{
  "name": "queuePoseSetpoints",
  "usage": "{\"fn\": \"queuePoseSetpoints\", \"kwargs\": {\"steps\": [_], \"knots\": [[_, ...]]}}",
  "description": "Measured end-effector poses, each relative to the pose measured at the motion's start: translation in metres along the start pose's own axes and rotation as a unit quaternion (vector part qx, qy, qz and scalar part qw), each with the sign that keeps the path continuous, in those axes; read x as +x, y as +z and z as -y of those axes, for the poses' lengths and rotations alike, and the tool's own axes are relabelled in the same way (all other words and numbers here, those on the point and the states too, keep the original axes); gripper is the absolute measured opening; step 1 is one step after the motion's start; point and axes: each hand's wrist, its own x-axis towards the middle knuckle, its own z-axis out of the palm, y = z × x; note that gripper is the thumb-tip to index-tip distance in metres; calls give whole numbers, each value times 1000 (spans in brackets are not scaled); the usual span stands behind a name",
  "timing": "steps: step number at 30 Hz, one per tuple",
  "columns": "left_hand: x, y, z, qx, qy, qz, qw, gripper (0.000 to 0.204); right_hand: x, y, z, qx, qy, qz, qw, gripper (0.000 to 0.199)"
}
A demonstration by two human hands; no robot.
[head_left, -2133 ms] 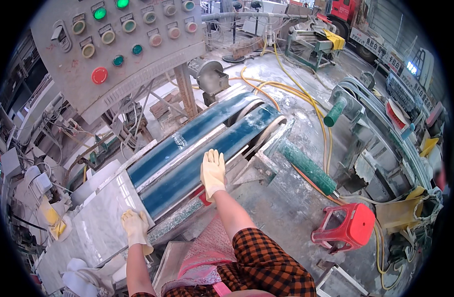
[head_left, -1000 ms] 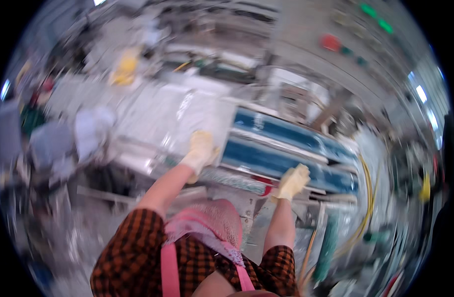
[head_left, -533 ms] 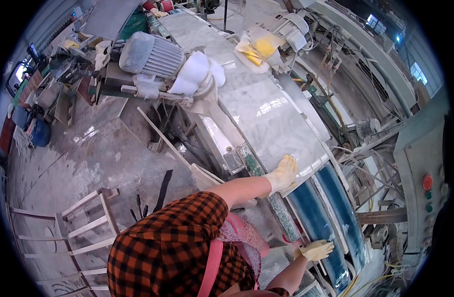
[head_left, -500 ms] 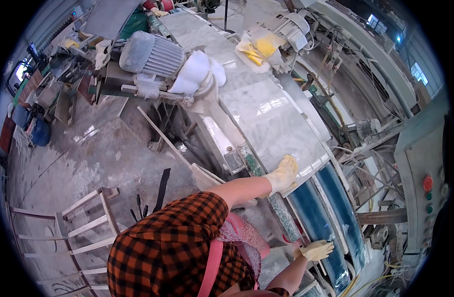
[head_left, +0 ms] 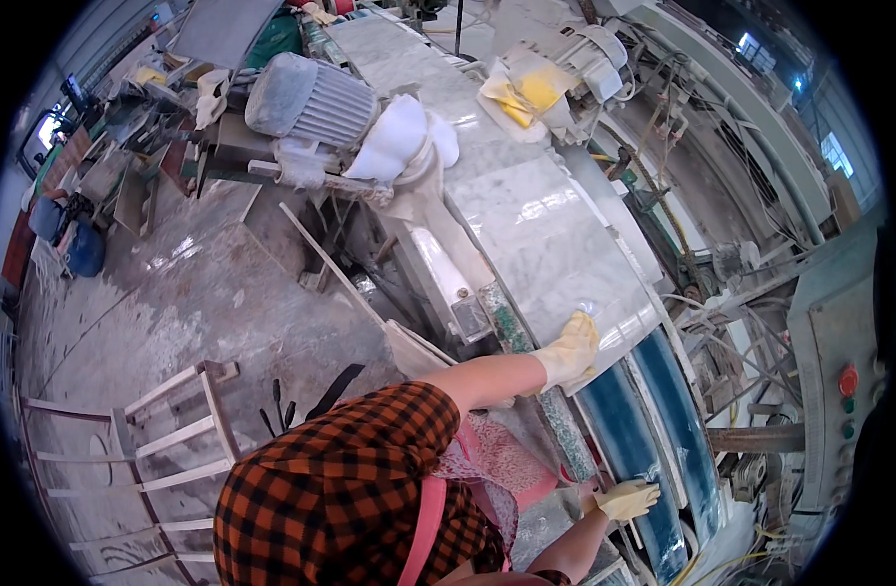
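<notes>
A grey-white veined stone slab (head_left: 536,234) with a glossy face lies along a narrow conveyor. My left hand (head_left: 571,352), in a pale yellow glove, rests on the slab's near end, its fingers stretched out together and nothing held. Beyond that end run two blue conveyor belts, a left one (head_left: 614,415) and a right one (head_left: 681,420). Lower down, my right hand (head_left: 628,500), gloved alike, extends over the left belt with fingers straight and no object in them. Whether its palm presses on the belt I cannot tell.
Left of the slab sits a ribbed grey motor (head_left: 311,98) beside white padding (head_left: 394,142). Yellow cloth (head_left: 536,90) lies by another motor (head_left: 597,61). A control panel (head_left: 844,391) with a red button stands at right, a metal rack (head_left: 174,439) at lower left. Another person's glove (head_left: 319,14) shows far off.
The whole view has shifted slightly, moving the surroundings a little to the right. My left hand stays at the slab's end and my right hand stays over the belt.
</notes>
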Motion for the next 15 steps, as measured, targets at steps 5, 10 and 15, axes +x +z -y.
{"fn": "queuePoseSetpoints", "kwargs": {"steps": [5,10,15], "knots": [[-3,-9,-2,19,-9,16,1000,85,3,8,0,3,-10,-15,1000,42],[-1,-7,-4,25,-3,1,1000,86,3,-2,1,-11,-5,13,1000,41],[-2,15,21,46,41,-55,997,80,-4,-9,7,8,-26,-9,1000,39]]}}
